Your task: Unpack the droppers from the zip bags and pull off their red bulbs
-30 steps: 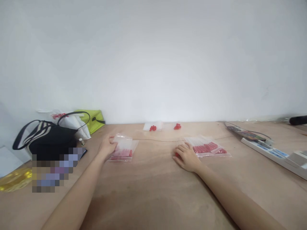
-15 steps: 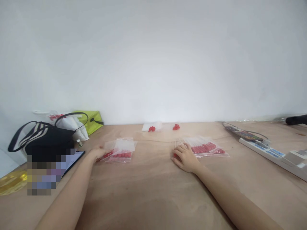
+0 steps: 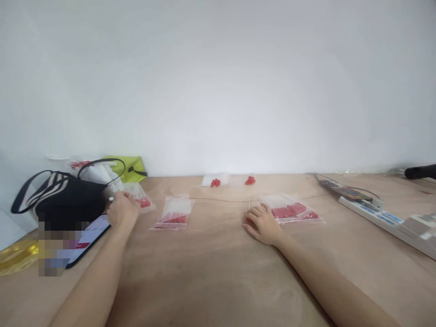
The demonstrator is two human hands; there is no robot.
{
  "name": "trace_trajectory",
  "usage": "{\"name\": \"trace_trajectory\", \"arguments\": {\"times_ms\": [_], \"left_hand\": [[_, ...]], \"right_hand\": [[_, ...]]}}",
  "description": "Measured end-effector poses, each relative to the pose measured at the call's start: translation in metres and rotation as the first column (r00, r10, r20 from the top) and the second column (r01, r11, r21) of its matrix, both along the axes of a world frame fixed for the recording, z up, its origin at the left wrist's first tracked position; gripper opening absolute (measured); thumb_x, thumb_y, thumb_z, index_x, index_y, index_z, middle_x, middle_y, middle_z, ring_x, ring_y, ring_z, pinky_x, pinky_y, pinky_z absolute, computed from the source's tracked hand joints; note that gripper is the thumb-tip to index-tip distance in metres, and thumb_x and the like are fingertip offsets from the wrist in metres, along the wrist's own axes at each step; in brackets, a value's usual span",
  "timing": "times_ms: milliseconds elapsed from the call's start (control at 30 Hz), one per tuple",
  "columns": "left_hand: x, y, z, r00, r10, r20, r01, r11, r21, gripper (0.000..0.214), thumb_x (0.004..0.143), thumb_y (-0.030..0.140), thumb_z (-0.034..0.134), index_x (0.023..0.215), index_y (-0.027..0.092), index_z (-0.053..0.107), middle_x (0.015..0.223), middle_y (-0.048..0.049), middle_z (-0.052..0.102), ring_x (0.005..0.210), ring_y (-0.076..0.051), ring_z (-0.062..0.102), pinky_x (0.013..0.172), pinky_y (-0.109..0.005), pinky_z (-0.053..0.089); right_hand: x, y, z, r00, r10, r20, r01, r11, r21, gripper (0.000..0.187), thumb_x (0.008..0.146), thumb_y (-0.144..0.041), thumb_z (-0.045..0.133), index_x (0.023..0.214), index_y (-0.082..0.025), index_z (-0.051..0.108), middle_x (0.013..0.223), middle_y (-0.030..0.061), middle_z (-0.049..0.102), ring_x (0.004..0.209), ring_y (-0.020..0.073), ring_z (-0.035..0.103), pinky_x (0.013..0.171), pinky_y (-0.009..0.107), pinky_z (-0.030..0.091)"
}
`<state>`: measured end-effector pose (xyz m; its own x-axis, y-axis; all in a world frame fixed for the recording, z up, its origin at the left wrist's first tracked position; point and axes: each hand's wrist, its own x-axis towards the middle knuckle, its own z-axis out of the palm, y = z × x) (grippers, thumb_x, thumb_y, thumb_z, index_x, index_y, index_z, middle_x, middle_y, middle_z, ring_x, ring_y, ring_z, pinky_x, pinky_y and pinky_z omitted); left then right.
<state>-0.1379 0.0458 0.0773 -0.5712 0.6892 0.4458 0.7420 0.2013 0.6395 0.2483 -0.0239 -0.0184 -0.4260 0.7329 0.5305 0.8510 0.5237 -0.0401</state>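
Observation:
My left hand (image 3: 123,212) is closed on a clear zip bag (image 3: 147,204) with red pieces inside, beside the black bag; its fingertips are partly hidden. To the right of that hand lies a small stack of zip bags (image 3: 176,212), also with red pieces. My right hand (image 3: 264,223) rests on the left end of a fanned row of zip bags (image 3: 296,212), its fingers slightly spread and lying on the plastic. A bit of red shows under those fingers.
Two small heaps of red pieces, a left one (image 3: 215,182) and a right one (image 3: 250,180), lie near the wall. At left are a black bag (image 3: 70,200), a lime-green bag (image 3: 134,164) and a tablet (image 3: 91,240). A white power strip (image 3: 384,218) lies at right.
My left hand has moved left and away from me with a zip bag, off the small stack towards the black bag. The right hand has stayed in place.

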Motion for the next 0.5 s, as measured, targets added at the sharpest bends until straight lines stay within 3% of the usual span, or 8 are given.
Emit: {"name": "trace_trajectory", "arguments": {"times_ms": [100, 167, 233, 333, 433, 500], "left_hand": [[0.027, 0.000, 0.007, 0.999, -0.041, 0.024, 0.040, 0.998, 0.051, 0.015, 0.079, 0.016, 0.044, 0.093, 0.015, 0.042, 0.089, -0.0071, 0.053, 0.091, -0.026, 0.051, 0.079, -0.041, 0.038], [0.056, 0.001, -0.002, 0.982, -0.174, 0.072, 0.171, 0.984, 0.040, 0.013, 0.082, 0.019, 0.042, 0.095, 0.016, 0.042, 0.092, -0.0063, 0.054, 0.083, -0.020, 0.055, 0.072, -0.033, 0.043], [0.091, 0.001, -0.021, 0.932, -0.331, 0.146, 0.336, 0.942, -0.007, 0.009, 0.082, 0.020, 0.042, 0.089, 0.016, 0.044, 0.083, -0.0033, 0.058, 0.065, -0.015, 0.057, 0.060, -0.026, 0.045], [0.139, -0.006, -0.056, 0.831, -0.512, 0.215, 0.534, 0.844, -0.055, 0.005, 0.076, 0.018, 0.050, 0.072, 0.017, 0.047, 0.066, 0.0009, 0.058, 0.061, -0.013, 0.057, 0.058, -0.022, 0.044], [0.170, -0.017, -0.082, 0.767, -0.593, 0.246, 0.625, 0.777, -0.072, 0.009, 0.075, 0.018, 0.050, 0.067, 0.018, 0.047, 0.062, 0.0019, 0.056, 0.061, -0.013, 0.056, 0.058, -0.023, 0.043], [0.180, -0.023, -0.091, 0.733, -0.630, 0.256, 0.665, 0.743, -0.076, 0.008, 0.076, 0.018, 0.047, 0.068, 0.018, 0.046, 0.062, 0.0014, 0.055, 0.061, -0.014, 0.056, 0.058, -0.024, 0.043]], "right_hand": [[0.000, 0.001, -0.001, 1.000, -0.010, -0.008, 0.011, 0.999, 0.038, 0.018, 0.079, -0.033, 0.048, 0.088, -0.020, 0.056, 0.091, 0.0056, 0.060, 0.088, 0.0193, 0.049, 0.092, 0.044, 0.022], [-0.003, 0.000, -0.001, 0.999, -0.019, -0.027, 0.022, 0.996, 0.089, 0.020, 0.078, -0.033, 0.050, 0.092, -0.019, 0.055, 0.094, 0.0063, 0.059, 0.090, 0.0200, 0.049, 0.093, 0.044, 0.020], [-0.007, -0.002, -0.002, 0.999, -0.008, -0.050, 0.015, 0.989, 0.147, 0.024, 0.077, -0.033, 0.051, 0.096, -0.019, 0.054, 0.096, 0.0067, 0.059, 0.090, 0.0198, 0.049, 0.093, 0.044, 0.020], [-0.018, -0.007, -0.001, 0.997, 0.038, -0.065, -0.024, 0.977, 0.212, 0.029, 0.077, -0.031, 0.052, 0.103, -0.018, 0.052, 0.098, 0.0072, 0.058, 0.089, 0.0187, 0.049, 0.090, 0.041, 0.023], [-0.027, -0.009, 0.000, 0.997, 0.074, -0.027, -0.066, 0.972, 0.226, 0.034, 0.076, -0.026, 0.053, 0.109, -0.018, 0.050, 0.099, 0.0073, 0.057, 0.088, 0.0181, 0.050, 0.086, 0.038, 0.027], [-0.031, -0.009, 0.000, 0.995, 0.100, 0.008, -0.099, 0.967, 0.233, 0.031, 0.077, -0.021, 0.052, 0.108, -0.019, 0.052, 0.097, 0.0066, 0.058, 0.086, 0.0169, 0.051, 0.086, 0.037, 0.027]]}}
